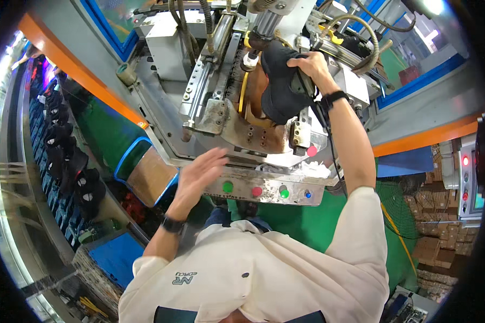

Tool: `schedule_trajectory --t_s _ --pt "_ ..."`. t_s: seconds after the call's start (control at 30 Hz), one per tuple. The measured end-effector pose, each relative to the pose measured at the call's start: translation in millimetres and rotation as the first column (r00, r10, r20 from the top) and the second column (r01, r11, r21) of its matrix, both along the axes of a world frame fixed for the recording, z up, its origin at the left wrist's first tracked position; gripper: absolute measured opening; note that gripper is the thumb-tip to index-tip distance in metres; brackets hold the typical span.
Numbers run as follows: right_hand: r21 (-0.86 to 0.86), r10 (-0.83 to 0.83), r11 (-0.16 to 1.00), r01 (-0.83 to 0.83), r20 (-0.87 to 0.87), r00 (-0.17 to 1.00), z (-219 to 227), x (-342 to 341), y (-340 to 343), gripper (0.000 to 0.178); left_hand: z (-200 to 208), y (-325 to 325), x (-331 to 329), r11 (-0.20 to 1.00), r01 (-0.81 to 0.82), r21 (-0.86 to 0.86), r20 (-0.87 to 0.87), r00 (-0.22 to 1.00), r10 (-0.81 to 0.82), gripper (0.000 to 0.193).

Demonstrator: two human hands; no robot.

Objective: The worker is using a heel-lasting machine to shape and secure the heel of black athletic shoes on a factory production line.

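Green floor [312, 229] seen underneath. At left, black shoes [86, 188] are lined up along a long conveyor [13, 161]. A blue-framed chair [153, 177] with a wooden seat is placed beside the machine front; a blue panel [113, 257] is seen at lower left. At right, cardboard boxes [430, 250] are stacked, a yellow cable [397, 231] is strung across the floor, a control box [466, 175] is fitted with red lamps, and a blue sheet [406, 163] is partly covered.
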State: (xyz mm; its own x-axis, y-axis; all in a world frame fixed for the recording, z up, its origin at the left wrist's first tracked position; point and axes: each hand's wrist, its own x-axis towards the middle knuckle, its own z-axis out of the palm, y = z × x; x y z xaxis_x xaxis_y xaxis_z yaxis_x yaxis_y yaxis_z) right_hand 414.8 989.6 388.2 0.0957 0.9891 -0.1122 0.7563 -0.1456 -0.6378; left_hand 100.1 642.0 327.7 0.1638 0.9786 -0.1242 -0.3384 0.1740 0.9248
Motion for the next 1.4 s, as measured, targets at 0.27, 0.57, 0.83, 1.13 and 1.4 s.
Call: schedule_trajectory --t_s 0.27,0.57,0.83,1.13,1.4 --pt "-0.088 0.029 0.996 -0.004 0.281 0.959 -42 -60 63 0.090 -42 -92 -118 0.841 -0.495 -0.219 -0.185 0.867 0.462 0.045" --pt "0.080 -0.013 0.997 -0.021 0.400 0.917 -65 -82 52 0.057 -78 -120 -90 0.742 -0.562 -0.365 -0.214 0.827 0.520 0.045" --pt "0.190 0.067 0.971 -0.148 0.374 0.925 -90 -47 58 0.066 -86 -111 -54 0.732 -0.526 -0.433 -0.252 0.850 0.462 0.044" --pt "0.419 0.055 0.876 -0.237 0.402 0.914 -156 -85 19 0.050 -76 -114 -31 0.762 -0.530 -0.373 -0.260 0.848 0.462 0.042" --pt "0.059 0.345 0.932 -0.359 0.163 0.924 -43 15 57 0.061 -90 -117 -11 0.836 -0.473 -0.278 -0.263 0.875 0.407 0.037"
